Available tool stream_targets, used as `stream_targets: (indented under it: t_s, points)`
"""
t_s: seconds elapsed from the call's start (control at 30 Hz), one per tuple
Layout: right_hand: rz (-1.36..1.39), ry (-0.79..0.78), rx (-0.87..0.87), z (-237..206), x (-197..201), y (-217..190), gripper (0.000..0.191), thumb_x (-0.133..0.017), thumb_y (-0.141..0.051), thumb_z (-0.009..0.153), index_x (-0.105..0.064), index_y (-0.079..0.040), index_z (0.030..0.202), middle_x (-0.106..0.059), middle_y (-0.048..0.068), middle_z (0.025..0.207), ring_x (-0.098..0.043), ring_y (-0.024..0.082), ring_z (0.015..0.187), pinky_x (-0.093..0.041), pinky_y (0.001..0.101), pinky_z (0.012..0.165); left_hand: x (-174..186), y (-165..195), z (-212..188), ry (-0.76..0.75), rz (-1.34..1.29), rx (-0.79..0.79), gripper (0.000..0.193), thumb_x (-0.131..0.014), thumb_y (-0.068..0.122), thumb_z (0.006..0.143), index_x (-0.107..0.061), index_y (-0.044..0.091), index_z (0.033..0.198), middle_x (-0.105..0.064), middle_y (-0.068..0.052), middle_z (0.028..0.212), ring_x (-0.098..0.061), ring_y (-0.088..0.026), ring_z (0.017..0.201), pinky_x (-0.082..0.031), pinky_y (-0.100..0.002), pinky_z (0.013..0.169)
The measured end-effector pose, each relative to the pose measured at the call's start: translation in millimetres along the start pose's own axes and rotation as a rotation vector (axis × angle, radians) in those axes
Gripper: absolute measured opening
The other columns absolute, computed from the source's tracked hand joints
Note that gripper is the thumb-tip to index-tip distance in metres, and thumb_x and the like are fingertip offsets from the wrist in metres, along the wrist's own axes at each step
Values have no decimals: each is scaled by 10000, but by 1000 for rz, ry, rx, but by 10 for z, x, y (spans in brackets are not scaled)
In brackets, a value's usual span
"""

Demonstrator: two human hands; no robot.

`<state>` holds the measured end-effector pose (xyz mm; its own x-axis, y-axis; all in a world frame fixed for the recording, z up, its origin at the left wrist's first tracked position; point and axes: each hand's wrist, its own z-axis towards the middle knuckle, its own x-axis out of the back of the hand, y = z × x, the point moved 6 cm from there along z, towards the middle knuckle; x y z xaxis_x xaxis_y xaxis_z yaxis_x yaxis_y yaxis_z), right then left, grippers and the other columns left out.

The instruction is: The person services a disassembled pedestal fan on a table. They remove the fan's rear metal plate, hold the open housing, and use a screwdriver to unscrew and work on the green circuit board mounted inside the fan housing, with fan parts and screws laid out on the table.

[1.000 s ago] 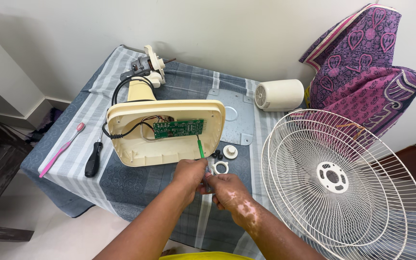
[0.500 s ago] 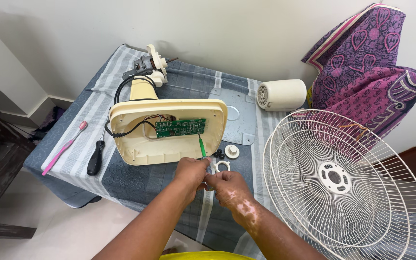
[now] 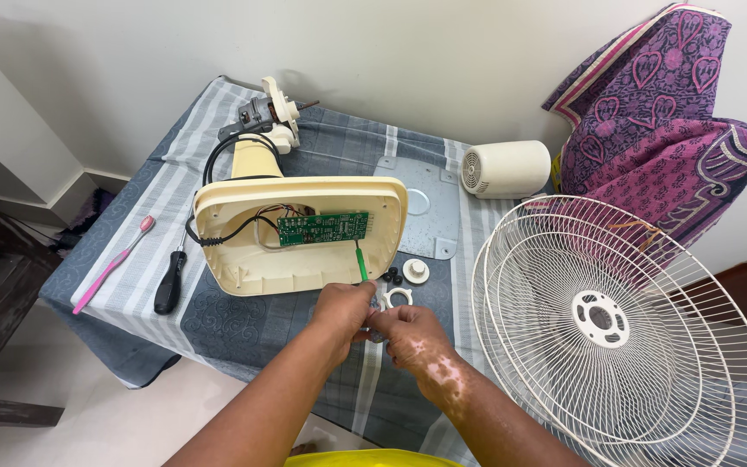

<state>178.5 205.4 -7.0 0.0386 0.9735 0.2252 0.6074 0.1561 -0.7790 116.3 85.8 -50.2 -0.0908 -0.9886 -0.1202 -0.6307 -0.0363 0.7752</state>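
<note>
Green-handled screwdriver [image 3: 360, 262] gripped in left hand [image 3: 345, 309], shaft end up, just in front of cream fan base [image 3: 300, 233] lying open with green circuit board [image 3: 322, 228] inside. Right hand [image 3: 411, 335] closed against the left, fingertips pinched together on something too small to tell. White ring [image 3: 397, 297], black screws [image 3: 391, 276] and white cap [image 3: 416, 271] just beyond the knuckles on striped cloth [image 3: 244, 324]. 2 wire fan guards [image 3: 624, 324] to the right. Black screwdriver [image 3: 170, 281] and pink toothbrush [image 3: 114, 264] well apart to the left.
</note>
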Motion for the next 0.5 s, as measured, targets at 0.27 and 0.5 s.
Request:
stream_targets:
  t_s: [0.27,0.5]
  points:
    - [-38,27,0,18,15,-35,340,-794,-388,833,-654,-78,842,-587,12,676,-495,113,567,-410,303,512,51,29,48,42,35,-35,268,-684,288,914,-667,21,903,-684,-109,800,-635,-207,688,-506,-389,632]
    - [-41,-1,-116,46,23,-21,503,-568,-531,972,-651,-65,804,-509,14,639,-482,121,559,-438,317,563,25,34,42,3,-52,-29,292,-583,260,943,-644,-16,872,-663,-99,776,-654,-227,662,-588,-414,637]
